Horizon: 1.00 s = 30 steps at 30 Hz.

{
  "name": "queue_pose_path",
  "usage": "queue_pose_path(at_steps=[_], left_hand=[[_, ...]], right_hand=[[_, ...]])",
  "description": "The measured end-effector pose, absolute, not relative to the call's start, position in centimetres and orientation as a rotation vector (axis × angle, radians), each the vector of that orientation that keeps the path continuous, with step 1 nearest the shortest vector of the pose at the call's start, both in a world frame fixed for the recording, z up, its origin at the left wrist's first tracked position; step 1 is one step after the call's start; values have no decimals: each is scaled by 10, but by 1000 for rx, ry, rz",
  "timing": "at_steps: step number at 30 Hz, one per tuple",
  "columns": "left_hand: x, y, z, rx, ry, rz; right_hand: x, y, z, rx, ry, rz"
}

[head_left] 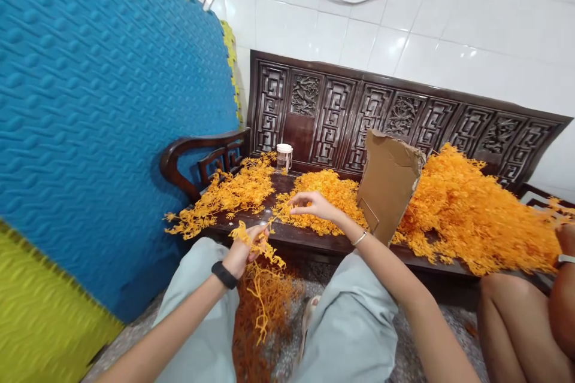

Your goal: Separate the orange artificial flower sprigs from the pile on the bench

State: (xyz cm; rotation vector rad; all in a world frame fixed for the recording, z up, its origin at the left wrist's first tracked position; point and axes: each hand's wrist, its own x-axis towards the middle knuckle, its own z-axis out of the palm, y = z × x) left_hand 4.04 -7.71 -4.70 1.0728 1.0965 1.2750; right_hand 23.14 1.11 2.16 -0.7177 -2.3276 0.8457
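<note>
My left hand (247, 245), with a black band on its wrist, is closed around orange artificial foliage sprigs (260, 305) that hang down between my knees. A thin stem (277, 215) rises from that hand toward my right hand (314, 206). The thumb and fingers of my right hand pinch near the stem's upper end; their exact contact is too small to make out. Behind the right hand, a loose pile of orange foliage (335, 185) lies on the dark wooden bench (309, 242). To the left, another orange pile (238, 191) spreads toward the armrest.
An upright cardboard piece (389, 185) divides the middle pile from a large orange heap (471, 215). A clear lidded cup (284, 158) stands near the backrest. Blue foam matting (99, 102) leans at left. Another person's hand (566, 239) and knee are at far right. Orange foliage lies on the floor.
</note>
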Motion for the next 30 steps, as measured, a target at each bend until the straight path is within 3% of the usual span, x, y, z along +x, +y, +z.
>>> queue_pose_path(at_steps=[11,21,25,30], left_hand=[[28,-78,10,1173,1107,1331],[27,-73,63,1114,1104,1319],[43,-63,70,1052,1099,1229],[67,-52,54,1035,1095,1111]], right_hand=[[231,18,12,-694,-2201,486],[228,7,11,-682,-1963,598],[234,21,9,-915,-1725,654],[242,39,10,-1125,-1589,477]])
